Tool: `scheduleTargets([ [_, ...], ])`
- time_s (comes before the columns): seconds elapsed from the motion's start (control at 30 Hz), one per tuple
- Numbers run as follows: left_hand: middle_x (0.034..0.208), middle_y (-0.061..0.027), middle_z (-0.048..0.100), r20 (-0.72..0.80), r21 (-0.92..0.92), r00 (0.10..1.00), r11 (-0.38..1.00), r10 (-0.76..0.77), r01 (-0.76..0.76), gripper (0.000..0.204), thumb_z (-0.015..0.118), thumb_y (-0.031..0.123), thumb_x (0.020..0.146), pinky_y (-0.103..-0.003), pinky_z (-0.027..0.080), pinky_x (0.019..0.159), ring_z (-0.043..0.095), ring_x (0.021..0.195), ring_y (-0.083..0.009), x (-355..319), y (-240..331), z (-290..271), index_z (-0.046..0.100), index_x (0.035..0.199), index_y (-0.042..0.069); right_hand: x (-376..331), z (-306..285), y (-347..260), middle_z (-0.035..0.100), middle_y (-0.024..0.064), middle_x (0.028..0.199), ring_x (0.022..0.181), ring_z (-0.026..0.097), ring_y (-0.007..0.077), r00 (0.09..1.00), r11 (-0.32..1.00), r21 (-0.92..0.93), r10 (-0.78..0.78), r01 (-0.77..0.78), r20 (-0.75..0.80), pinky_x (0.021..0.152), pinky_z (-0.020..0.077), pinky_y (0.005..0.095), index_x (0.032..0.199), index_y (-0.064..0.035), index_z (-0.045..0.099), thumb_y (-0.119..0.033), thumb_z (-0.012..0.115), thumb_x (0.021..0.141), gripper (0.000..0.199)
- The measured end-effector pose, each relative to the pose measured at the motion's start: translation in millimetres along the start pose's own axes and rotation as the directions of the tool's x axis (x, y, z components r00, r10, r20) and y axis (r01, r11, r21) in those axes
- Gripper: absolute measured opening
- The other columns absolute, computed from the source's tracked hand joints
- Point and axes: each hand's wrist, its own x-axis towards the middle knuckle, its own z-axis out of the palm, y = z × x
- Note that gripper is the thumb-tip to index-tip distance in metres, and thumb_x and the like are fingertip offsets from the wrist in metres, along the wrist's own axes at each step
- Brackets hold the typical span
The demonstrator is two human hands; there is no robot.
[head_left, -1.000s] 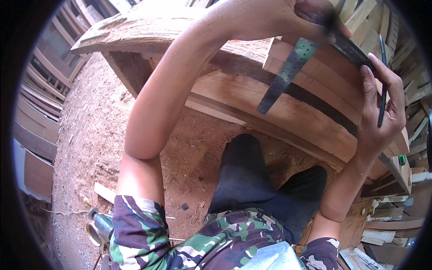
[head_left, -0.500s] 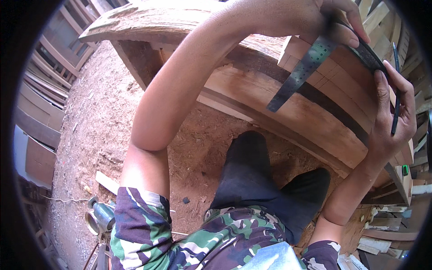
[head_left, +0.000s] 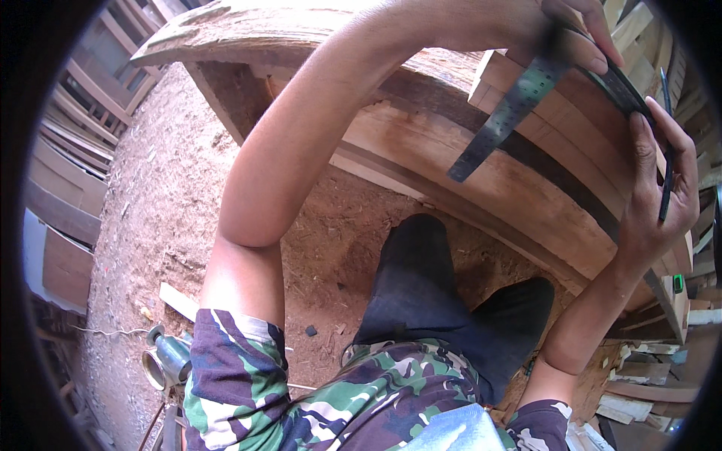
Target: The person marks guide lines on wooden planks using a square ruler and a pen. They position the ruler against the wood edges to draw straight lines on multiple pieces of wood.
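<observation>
Left hand point(head_left: 579, 34): my grip closed on the steel square point(head_left: 519, 101) at its corner, far right, blade laid across the stacked boards point(head_left: 541, 173).
Right hand point(head_left: 662, 188): fingers pinch a dark pencil point(head_left: 666, 150) against the boards.
Risk: I judge the square could skew if the corner pinch slackens; pencil line would run off.
Room: boards' near edge close above the knees point(head_left: 421, 286); open sawdust floor point(head_left: 150, 203) left.

Dull grey metal square point(head_left: 511, 113); rough, unfinished wooden planks point(head_left: 541, 188); gritty sawdust floor point(head_left: 165, 195); soft camouflage cloth shirt point(head_left: 361, 398); shiny metal tin point(head_left: 167, 359).
</observation>
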Motion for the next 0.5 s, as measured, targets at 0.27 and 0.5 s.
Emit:
scheduleTargets([
  [0.27,0.086,-0.0069,0.082,0.054,0.045,0.994,0.995,-0.097,0.094,0.027,0.078,0.026,0.096,-0.033,0.062,0.083,0.076,0.075,-0.0129,-5.0,14.6,-11.6,0.082,0.117,0.008,-1.8,0.7,4.8,0.081,0.0056,0.114,0.102,0.077,0.0117,0.999,0.999,-0.023,-0.044,0.044,0.019,0.093,0.0608,0.0258,0.121,-0.007,0.081,-0.005,0.078,0.1,0.021],
  [0.5,0.091,-0.0087,0.083,0.071,0.024,0.972,0.975,-0.224,0.223,0.026,0.077,0.024,0.096,-0.032,0.062,0.08,0.076,0.075,-0.0128,-3.8,25.3,-14.0,0.083,0.116,0.009,-18.3,13.7,2.2,0.079,0.0105,0.117,0.1,0.077,0.0194,0.966,0.987,-0.112,-0.139,0.117,-0.219,0.094,0.062,0.0317,0.125,0.0024,0.074,-0.015,0.057,0.113,0.027],
])
